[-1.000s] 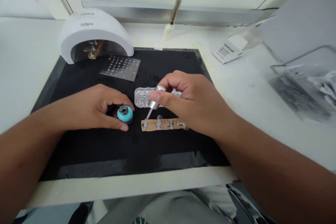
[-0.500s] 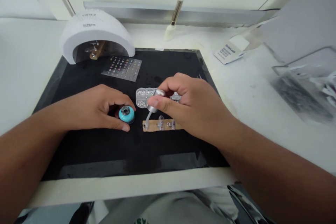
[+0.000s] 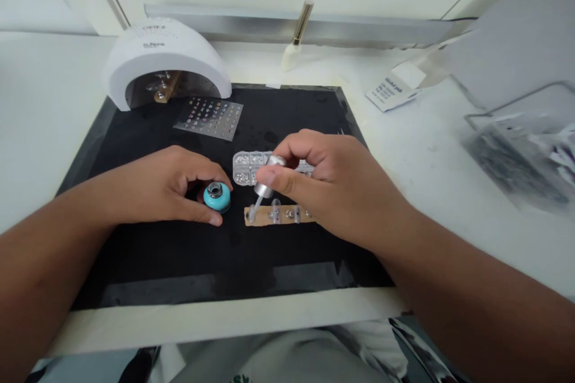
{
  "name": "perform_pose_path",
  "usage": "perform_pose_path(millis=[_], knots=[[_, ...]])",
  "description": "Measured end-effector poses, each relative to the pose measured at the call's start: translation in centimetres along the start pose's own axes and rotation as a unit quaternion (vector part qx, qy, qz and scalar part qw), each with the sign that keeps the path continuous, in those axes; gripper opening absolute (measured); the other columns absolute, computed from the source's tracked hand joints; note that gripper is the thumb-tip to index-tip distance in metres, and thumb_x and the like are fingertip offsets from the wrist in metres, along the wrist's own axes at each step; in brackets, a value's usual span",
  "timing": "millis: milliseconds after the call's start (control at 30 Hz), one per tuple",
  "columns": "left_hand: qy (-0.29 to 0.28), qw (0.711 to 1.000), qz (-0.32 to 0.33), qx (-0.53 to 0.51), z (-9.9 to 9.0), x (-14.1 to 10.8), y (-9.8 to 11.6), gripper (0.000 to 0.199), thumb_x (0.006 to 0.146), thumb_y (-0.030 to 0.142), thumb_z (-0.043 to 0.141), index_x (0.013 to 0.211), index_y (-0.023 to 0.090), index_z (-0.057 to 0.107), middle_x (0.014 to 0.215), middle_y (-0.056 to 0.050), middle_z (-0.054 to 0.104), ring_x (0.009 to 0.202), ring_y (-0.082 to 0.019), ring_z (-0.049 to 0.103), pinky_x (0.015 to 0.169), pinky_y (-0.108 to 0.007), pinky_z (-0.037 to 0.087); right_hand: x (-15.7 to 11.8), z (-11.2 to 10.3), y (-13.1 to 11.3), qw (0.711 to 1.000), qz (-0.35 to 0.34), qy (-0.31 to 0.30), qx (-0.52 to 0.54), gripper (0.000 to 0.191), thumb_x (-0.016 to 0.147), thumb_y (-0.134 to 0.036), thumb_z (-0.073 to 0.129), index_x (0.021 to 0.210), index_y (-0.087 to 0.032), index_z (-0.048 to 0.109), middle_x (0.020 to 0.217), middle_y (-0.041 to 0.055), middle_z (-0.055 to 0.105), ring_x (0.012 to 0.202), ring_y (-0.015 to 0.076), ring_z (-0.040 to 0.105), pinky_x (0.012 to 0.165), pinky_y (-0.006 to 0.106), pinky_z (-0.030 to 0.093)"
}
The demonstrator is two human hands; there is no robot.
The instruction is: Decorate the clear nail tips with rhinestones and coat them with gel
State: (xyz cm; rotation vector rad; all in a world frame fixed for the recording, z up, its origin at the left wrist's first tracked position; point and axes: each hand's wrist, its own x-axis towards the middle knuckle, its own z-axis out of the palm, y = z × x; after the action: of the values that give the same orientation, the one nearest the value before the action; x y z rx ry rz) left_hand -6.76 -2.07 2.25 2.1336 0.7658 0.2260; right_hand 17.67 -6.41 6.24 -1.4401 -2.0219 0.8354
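My left hand (image 3: 179, 185) rests on the black mat, its thumb and fingers closed round an uncapped turquoise bottle (image 3: 217, 197). Between the thumb and fingers of my right hand (image 3: 323, 173) is a silver-capped brush (image 3: 264, 188), pointing down. Its tip touches or is just above the leftmost clear nail tip on a tan strip (image 3: 262, 215). Several clear nail tips with small decorations sit along that strip; its right end is hidden by my right hand. Behind it lies a clear compartment case (image 3: 242, 167) of tiny shiny pieces, partly covered by the right hand.
A white nail lamp (image 3: 168, 54) stands at the back left with another strip inside. A sticker sheet (image 3: 211, 118) lies before it. At the back are a gold-capped bottle (image 3: 291, 55) and an alcohol pads box (image 3: 390, 90). Plastic packets (image 3: 521, 155) lie at the right.
My right hand and the brush have shifted slightly right and down, with the brush tip still at the leftmost nail tip. My left hand and the turquoise bottle look nearly the same.
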Motion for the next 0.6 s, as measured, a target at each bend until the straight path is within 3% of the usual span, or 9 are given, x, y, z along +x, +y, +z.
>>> perform_pose_path(millis=[167,433,600], knots=[[0.006,1.0,0.008,0.001,0.04,0.08,-0.08,0.024,0.084,0.042,0.08,0.081,0.022,0.066,0.069,0.005,0.059,0.06,-0.009,0.053,0.055,-0.021,0.042,0.19,0.36,0.65,0.999,-0.013,0.003,-0.039,0.041,0.089,-0.047,0.074,0.064,-0.016,0.063,0.065,-0.0014,0.061,0.061,0.0104,0.052,0.055,0.026,0.033],[-0.009,1.0,0.006,0.0,0.05,-0.07,-0.42,0.024,0.086,0.044,0.078,0.099,0.025,0.074,0.084,0.002,0.071,0.071,-0.013,0.063,0.063,-0.025,0.047,0.35,0.19,0.67,0.999,-0.02,0.013,-0.046,0.041,0.091,-0.046,0.073,0.065,-0.015,0.064,0.064,-0.0023,0.06,0.059,0.0093,0.049,0.057,0.027,0.031],[-0.006,1.0,0.01,0.006,0.12,-0.07,-0.65,0.028,0.086,0.047,0.078,0.102,0.024,0.074,0.085,0.002,0.072,0.072,-0.012,0.063,0.064,-0.024,0.047,0.48,0.13,0.68,0.999,-0.021,0.02,-0.034,0.029,0.089,-0.029,0.073,0.066,-0.015,0.065,0.059,-0.0059,0.057,0.054,0.0066,0.044,0.056,0.026,0.03]])
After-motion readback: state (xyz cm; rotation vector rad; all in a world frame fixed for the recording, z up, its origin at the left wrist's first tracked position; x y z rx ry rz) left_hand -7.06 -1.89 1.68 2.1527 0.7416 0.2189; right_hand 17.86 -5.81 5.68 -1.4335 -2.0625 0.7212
